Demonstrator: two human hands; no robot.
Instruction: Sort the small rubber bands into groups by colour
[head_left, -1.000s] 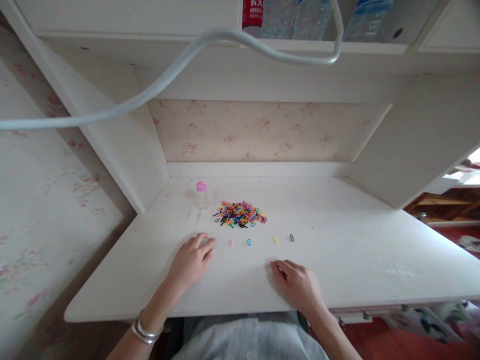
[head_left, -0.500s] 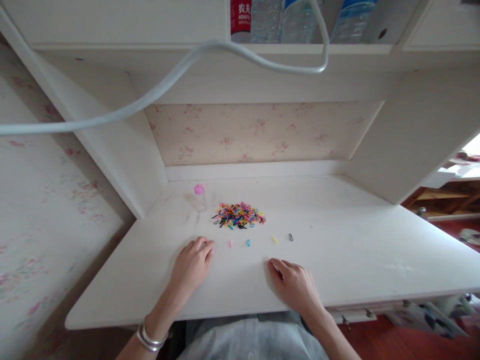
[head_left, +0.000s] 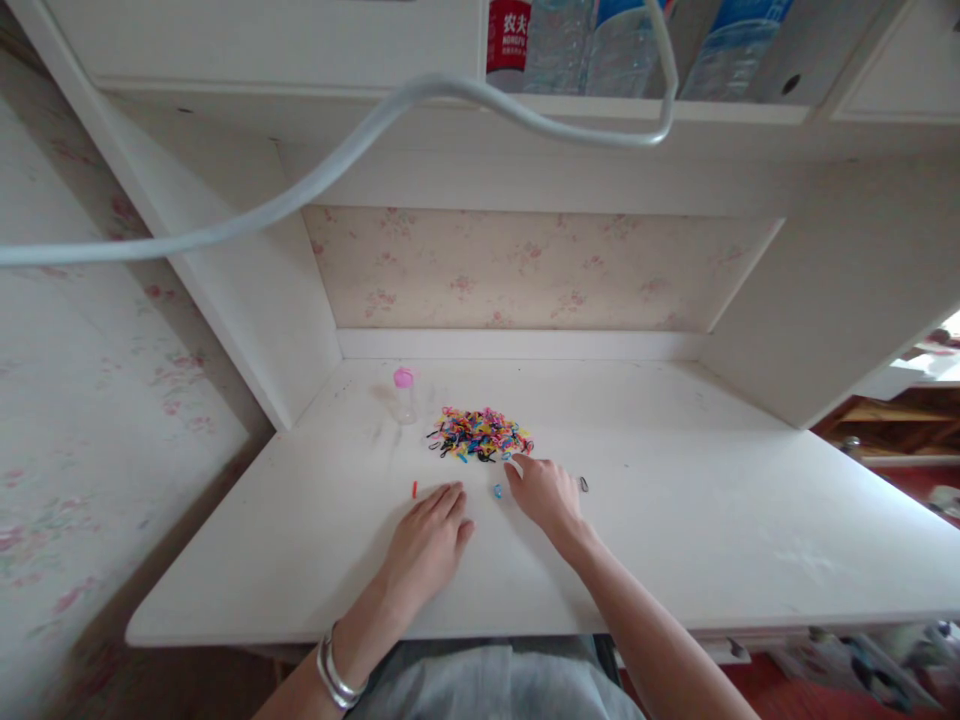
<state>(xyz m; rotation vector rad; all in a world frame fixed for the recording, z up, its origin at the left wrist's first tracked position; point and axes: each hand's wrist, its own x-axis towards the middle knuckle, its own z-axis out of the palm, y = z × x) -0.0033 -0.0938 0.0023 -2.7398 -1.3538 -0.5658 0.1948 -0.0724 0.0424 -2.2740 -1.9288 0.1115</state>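
Note:
A heap of small coloured rubber bands (head_left: 480, 432) lies on the white desk (head_left: 697, 520). My right hand (head_left: 549, 497) reaches to the heap's front right edge, its thumb and forefinger slightly apart beside a blue band. Flat on the desk in front of the heap rests my left hand (head_left: 431, 540), fingers stretched out. Left of its fingertips lies a single red band (head_left: 415, 490). One blue band (head_left: 497, 491) sits between the hands, and a black band (head_left: 584, 484) is just right of my right hand. The pink and yellow bands are hidden from view.
A small clear bottle with a pink cap (head_left: 404, 380) stands behind the heap on the left. A pale cable (head_left: 345, 150) crosses the upper view. Overhead, a shelf (head_left: 420, 110) holds several plastic bottles (head_left: 622, 45). Side panels enclose the desk.
My left hand has slid right, uncovering the red band and covering the pink one's spot. My right hand has moved forward and left to the heap, hiding the yellow band. The view has shifted slightly.

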